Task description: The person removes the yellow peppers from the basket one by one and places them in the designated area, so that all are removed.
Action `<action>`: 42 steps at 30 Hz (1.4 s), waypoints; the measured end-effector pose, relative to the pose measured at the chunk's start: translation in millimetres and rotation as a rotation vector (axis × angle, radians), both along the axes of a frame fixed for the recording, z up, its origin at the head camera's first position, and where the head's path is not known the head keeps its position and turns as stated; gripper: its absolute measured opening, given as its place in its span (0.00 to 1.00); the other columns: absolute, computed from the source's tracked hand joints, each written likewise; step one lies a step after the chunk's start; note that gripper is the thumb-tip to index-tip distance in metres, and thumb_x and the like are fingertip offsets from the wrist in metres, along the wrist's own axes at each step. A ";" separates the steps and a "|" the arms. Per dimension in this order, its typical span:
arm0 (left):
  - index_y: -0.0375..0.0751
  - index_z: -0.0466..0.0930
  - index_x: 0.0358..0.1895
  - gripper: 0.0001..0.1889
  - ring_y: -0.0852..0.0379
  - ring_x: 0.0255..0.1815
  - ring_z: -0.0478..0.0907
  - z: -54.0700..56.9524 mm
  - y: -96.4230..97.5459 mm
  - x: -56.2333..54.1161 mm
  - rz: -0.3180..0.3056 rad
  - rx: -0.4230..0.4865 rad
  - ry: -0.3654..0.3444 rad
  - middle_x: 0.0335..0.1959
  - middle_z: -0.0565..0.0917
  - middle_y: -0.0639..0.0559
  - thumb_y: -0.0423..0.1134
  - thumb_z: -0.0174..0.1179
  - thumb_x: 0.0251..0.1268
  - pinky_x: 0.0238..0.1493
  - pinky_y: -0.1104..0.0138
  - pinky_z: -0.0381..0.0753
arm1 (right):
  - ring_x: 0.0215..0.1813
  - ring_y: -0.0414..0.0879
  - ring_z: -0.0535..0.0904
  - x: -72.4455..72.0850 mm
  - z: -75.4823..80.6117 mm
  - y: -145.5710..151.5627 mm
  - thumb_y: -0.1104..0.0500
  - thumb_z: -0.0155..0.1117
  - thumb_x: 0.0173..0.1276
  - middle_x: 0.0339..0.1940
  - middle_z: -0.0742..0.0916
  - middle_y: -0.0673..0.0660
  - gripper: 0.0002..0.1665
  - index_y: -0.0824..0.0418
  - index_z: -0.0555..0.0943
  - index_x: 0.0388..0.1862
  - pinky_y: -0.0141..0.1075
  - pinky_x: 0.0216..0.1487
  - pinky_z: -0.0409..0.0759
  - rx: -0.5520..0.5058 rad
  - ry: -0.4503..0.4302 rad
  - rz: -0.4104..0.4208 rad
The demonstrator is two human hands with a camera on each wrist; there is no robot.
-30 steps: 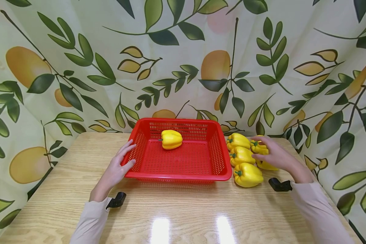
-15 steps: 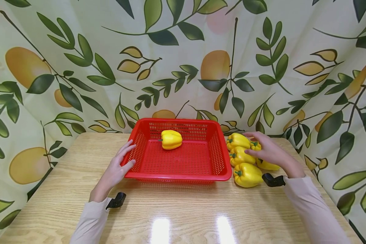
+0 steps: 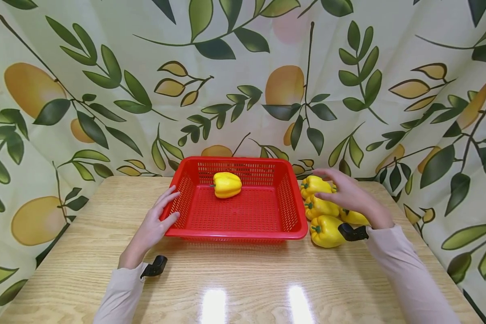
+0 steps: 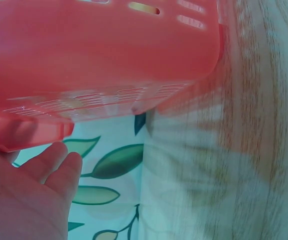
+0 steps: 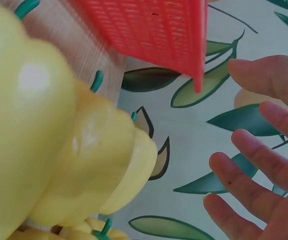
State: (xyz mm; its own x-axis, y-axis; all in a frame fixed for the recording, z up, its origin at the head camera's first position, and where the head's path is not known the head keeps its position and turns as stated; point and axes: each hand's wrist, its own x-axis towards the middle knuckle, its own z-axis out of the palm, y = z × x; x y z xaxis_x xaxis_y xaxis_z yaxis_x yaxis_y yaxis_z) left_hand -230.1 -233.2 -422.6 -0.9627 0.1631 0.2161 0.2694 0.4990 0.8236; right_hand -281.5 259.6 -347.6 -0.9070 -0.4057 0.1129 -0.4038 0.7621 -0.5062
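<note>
A red plastic basket [image 3: 235,235] stands on the table with one yellow bell pepper [image 3: 227,185] lying inside it, toward the back. At the basket's left rim rests my left hand [image 3: 154,225], fingers spread along the edge; the left wrist view has its fingers by the red rim [image 4: 29,142]. My right hand [image 3: 350,192] hovers over the yellow peppers [image 3: 327,231] grouped to the right of the basket. In the right wrist view, its fingers [image 5: 249,182] are extended and apart, holding nothing, with the peppers [image 5: 91,155] off to one side. The hand partly hides the rear peppers.
The wooden table [image 3: 243,283] ends at the back against a leaf-patterned cloth [image 3: 227,90]. The peppers sit close beside the basket's right wall [image 3: 292,198]. A black wrist camera [image 3: 353,232] hangs under the right wrist, near the front pepper.
My right hand has moved left, from the right-hand peppers to above the ones nearer the basket. My left hand, the basket and the peppers stay in place.
</note>
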 end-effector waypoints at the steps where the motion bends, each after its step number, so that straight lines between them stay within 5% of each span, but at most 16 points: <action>1: 0.39 0.65 0.73 0.28 0.40 0.78 0.53 0.2 0.0 0.3 0.000 0.001 -0.001 0.81 0.54 0.47 0.32 0.55 0.70 0.55 0.82 0.68 | 0.66 0.68 0.71 -0.6 0.4 -1.3 0.58 0.67 0.67 0.70 0.73 0.67 0.36 0.63 0.66 0.71 0.67 0.62 0.71 -0.002 0.005 0.003; 22: 0.37 0.65 0.72 0.28 0.39 0.79 0.52 0.1 -0.1 -0.1 -0.002 -0.001 0.014 0.81 0.54 0.45 0.32 0.55 0.70 0.56 0.86 0.62 | 0.67 0.63 0.72 -20.3 13.5 -41.3 0.58 0.66 0.67 0.70 0.74 0.64 0.36 0.62 0.67 0.72 0.63 0.64 0.73 -0.055 0.011 0.061; 26: 0.37 0.65 0.72 0.28 0.40 0.79 0.52 0.8 0.4 0.0 0.000 -0.009 0.011 0.81 0.54 0.46 0.32 0.55 0.70 0.62 0.75 0.68 | 0.66 0.61 0.73 -22.7 16.7 -49.8 0.58 0.67 0.66 0.69 0.75 0.64 0.35 0.60 0.68 0.71 0.61 0.62 0.75 -0.055 0.019 0.064; 31: 0.36 0.65 0.72 0.28 0.39 0.79 0.51 1.5 0.8 -0.3 -0.004 0.008 0.015 0.81 0.54 0.45 0.31 0.55 0.70 0.70 0.45 0.66 | 0.65 0.60 0.75 -26.4 19.2 -62.5 0.58 0.68 0.66 0.68 0.77 0.63 0.36 0.59 0.68 0.72 0.58 0.58 0.80 -0.062 0.023 0.075; 42: 0.38 0.64 0.73 0.28 0.38 0.79 0.50 0.4 1.0 -0.2 -0.008 0.020 -0.001 0.81 0.53 0.46 0.31 0.54 0.70 0.68 0.40 0.68 | 0.66 0.61 0.72 -29.6 18.1 -90.4 0.59 0.67 0.67 0.68 0.75 0.63 0.36 0.60 0.67 0.72 0.60 0.63 0.74 -0.117 -0.003 0.116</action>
State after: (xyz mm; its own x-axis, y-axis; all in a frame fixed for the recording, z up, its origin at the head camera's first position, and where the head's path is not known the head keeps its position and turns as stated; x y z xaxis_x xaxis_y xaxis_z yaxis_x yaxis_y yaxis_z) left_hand -230.3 -232.3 -422.2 -0.9616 0.1665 0.2184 0.2725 0.4801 0.8338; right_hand -311.1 169.2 -329.5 -0.8555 -0.4915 0.1627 -0.4835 0.6461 -0.5905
